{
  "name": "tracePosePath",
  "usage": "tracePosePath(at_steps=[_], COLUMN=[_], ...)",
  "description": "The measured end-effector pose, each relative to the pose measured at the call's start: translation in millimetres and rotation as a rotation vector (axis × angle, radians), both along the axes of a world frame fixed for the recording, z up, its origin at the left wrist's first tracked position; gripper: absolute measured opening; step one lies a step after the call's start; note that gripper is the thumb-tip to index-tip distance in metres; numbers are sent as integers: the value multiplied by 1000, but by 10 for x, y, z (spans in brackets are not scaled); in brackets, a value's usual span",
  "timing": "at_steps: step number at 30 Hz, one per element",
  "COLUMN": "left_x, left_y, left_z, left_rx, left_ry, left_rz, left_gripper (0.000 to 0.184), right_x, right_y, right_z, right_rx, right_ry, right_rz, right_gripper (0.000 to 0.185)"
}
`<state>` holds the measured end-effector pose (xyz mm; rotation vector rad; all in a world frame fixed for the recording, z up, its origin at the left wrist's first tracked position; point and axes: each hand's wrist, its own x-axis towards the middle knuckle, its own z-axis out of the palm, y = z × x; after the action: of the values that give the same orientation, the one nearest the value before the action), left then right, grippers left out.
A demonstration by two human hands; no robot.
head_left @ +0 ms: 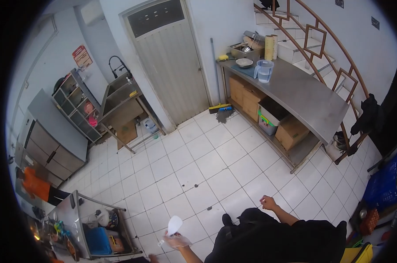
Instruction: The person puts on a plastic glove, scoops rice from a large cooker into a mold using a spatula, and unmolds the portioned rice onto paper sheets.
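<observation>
Worktop (297,90) is made of smooth metal, kinda glossy — floor (163,171) is tiled, pretty shiny, and boxes (292,133) are made of matt cardboard. Left hand (177,241) is covered in thin see-through plastic — smooth plastic is seemingly used for the white scraper (175,224) too.

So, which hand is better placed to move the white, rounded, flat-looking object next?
Probably the left hand: it already appears to hold the white, rounded, flat-looking object, and seems covered by a clear plastic glove. The right hand is well apart from it.
</observation>
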<state>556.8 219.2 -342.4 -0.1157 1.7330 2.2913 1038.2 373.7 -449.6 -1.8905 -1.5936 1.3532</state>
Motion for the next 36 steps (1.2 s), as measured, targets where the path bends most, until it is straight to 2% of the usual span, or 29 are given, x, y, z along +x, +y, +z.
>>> tracePosePath(at_steps=[1,3,4,5,8,10,11,12,13,14,16,17,18,19,20,22,24,25,27,28,30,31,34,36], left_x=[-38,-33,-44,-18,155,326,432,517,557,604,716,710,707,725,806,911,1128,1240,1388,1420,1347,1374,1447,1408], left_y=[202,793,1023,1261,1982,2327,2534,2764,2955,3131,3502,3703,3942,4103,4302,4684,5009,5169,5408,5547,5540,5571,5542,5521], left_z=[65,633,713,764,809,755,727,699,618,580,519,442,331,287,289,362,456,490,705,787,549,560,390,289], left_rx=[23,54,33,16,4,2,10,19,-2,3,20,20,29,22,46,98,66,53,-17,-49,11,22,-9,-61], left_ry=[-49,-138,-146,-154,-247,-292,-292,-291,-290,-289,-285,-333,-385,-435,-453,-475,-310,-229,-258,-272,-252,-259,-159,-97], left_rz=[-25,-74,-141,-208,-319,-371,-405,-440,-459,-442,-400,-328,-257,-183,-143,-55,-51,-49,34,74,94,114,120,91], left_gripper=[30,33,34,35,35,35,35,36,39,39,39,37,36,35,34,32,33,33,34,34,33,33,32,32], right_x=[-82,-157,-185,-158,105,384,540,666,796,927,1230,1236,1239,1319,1238,1269,1130,1036,844,770,691,673,870,1080], right_y=[105,276,387,457,711,1013,1274,1605,1982,2429,3559,4223,4802,5486,6000,7095,7877,8228,8884,9033,9158,9158,9313,9185], right_z=[110,148,135,199,257,217,151,30,115,178,395,554,903,903,1328,1608,2030,2081,2068,2137,2267,2372,2220,2097], right_rx=[50,313,447,296,98,81,97,165,207,359,420,366,377,451,459,445,365,389,445,449,455,432,605,661], right_ry=[27,-52,-89,-35,-6,61,54,189,344,466,574,853,899,884,881,949,973,978,990,966,906,871,1091,931], right_rz=[-15,20,37,-50,-203,-315,-375,-574,-670,-651,-604,-784,-746,-799,-838,-860,-964,-1092,-1349,-1392,-1480,-1538,-1636,-1660], right_gripper=[12,15,17,20,20,21,14,15,25,26,20,18,22,28,37,48,79,89,110,115,125,117,107,101])
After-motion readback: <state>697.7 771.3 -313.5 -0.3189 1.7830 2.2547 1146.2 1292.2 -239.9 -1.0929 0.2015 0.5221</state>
